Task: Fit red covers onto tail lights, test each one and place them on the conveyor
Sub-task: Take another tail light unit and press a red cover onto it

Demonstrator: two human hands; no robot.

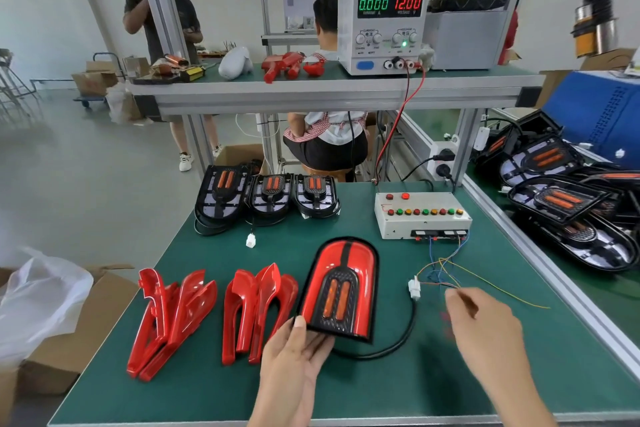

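— While the left hand (pixel 294 354) pinches the near end of the red-covered black tail light (pixel 341 291), where does its white plug (pixel 414 289) lie?

— Right of the lamp, on the green mat (pixel 450 374), long axis running away from us. The right hand (pixel 485 326), loosely curled and holding nothing, is nearer.

Counted: three uncovered tail lights (pixel 266 198) in a row; one covered tail light (pixel 341 288); two clusters of loose red covers (pixel 214 312); one test box (pixel 420 215).
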